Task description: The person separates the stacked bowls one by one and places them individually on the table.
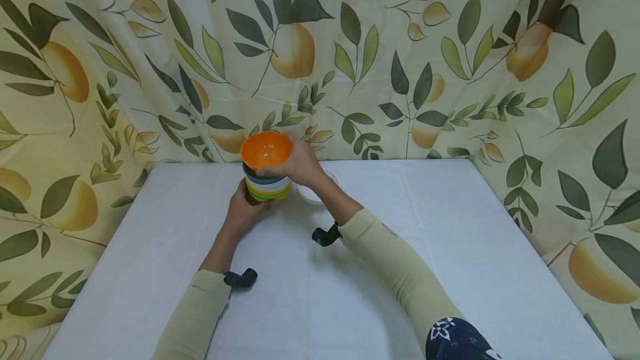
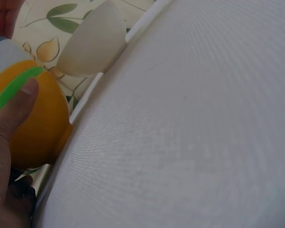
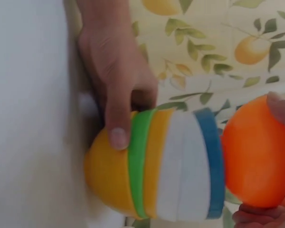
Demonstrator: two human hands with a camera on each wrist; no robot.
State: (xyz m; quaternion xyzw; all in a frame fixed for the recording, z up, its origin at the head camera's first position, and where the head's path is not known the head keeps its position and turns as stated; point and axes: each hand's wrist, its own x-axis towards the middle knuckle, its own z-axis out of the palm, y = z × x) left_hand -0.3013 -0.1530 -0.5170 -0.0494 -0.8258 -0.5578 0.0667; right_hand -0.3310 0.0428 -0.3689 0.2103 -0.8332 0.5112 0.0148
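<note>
A stack of nested bowls [image 3: 180,171] stands near the far edge of the table, with yellow, green, white and blue rims one above another. My left hand [image 1: 244,207] grips the lowest yellow bowl [image 2: 45,126], thumb across its side by the green rim. Over the stack, my right hand [image 1: 299,164] holds an orange bowl [image 1: 266,150] by its rim, tilted with its inside toward the head camera. In the right wrist view the orange bowl's base is right at the blue bowl [image 3: 213,164]. Just right of the stack sits a single white bowl [image 2: 95,40].
A white cloth covers the table [image 1: 280,304]. Behind it hangs a curtain [image 1: 370,60] printed with fruit and leaves, close to the far edge. A black wrist camera [image 1: 241,278] is strapped to the left forearm, another wrist camera [image 1: 326,235] to the right.
</note>
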